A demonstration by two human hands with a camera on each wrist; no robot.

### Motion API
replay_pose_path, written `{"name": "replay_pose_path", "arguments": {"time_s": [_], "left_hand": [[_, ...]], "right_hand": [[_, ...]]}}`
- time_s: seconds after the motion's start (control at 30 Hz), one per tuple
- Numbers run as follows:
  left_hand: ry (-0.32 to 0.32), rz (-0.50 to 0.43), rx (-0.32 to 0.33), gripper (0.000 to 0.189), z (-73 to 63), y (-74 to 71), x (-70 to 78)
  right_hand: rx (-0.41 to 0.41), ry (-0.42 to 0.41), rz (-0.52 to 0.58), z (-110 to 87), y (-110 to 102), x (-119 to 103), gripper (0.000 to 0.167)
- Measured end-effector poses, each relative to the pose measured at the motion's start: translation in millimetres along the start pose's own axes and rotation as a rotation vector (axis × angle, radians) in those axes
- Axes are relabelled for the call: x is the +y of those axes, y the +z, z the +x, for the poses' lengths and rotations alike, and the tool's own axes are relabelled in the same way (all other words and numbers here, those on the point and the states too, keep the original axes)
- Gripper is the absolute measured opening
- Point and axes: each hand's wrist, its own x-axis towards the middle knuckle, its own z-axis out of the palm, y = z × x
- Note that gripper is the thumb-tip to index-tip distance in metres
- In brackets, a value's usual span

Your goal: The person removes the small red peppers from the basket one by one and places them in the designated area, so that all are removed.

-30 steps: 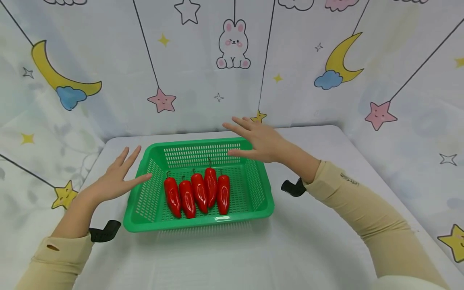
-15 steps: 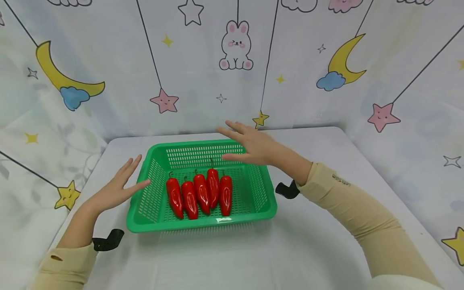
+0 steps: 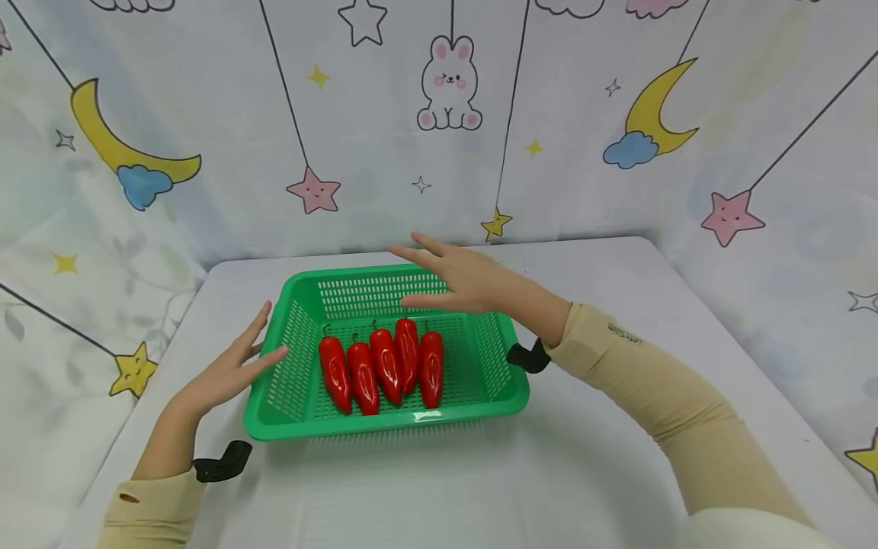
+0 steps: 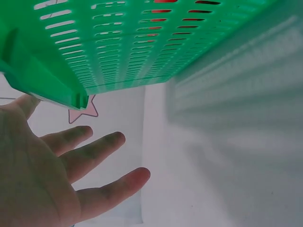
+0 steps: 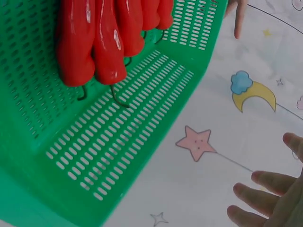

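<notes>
Several glossy red chili peppers [image 3: 387, 370] with dark curved stems lie side by side in a green perforated plastic basket [image 3: 391, 427]. My left hand [image 3: 222, 375], fingers spread, is at the basket's left side. Its thumb tip is by the rim; whether it touches I cannot tell. The left wrist view has the left palm [image 4: 33, 175] facing the basket's outer wall. My right hand [image 3: 466, 280] hovers over the back right part of the basket, fingers straight and apart, holding nothing. In the right wrist view its fingertips [image 5: 260, 194] are clear of the basket.
The basket stands on a white-covered table [image 3: 411, 496]. Behind it hangs a pale curtain [image 3: 363, 114] printed with moons, stars and a rabbit. Black straps [image 3: 225, 462] sit at both wrists, below beige sleeves [image 3: 638, 396].
My right hand has moved left and slightly down over the basket. The left hand has come lower and closer to the basket's left rim. The peppers lie as before.
</notes>
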Motion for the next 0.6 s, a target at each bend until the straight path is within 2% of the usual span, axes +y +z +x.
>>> {"name": "replay_pose_path", "arguments": {"time_s": [0.13,0.4,0.6], "left_hand": [[-0.017,-0.038,0.009,0.076,1.3,3.1,-2.7],[0.048,-0.170,0.069,0.074,12.0,18.8,-12.1],[0.036,-0.293,0.099,0.073,12.8,24.8,-14.4]], "right_hand": [[-0.001,-0.030,0.000,5.3,2.4,-1.5,0.073],[0.002,-0.063,-0.022,15.4,12.6,-1.4,0.073],[0.004,-0.111,-0.012,21.5,21.8,-1.2,0.072]]}}
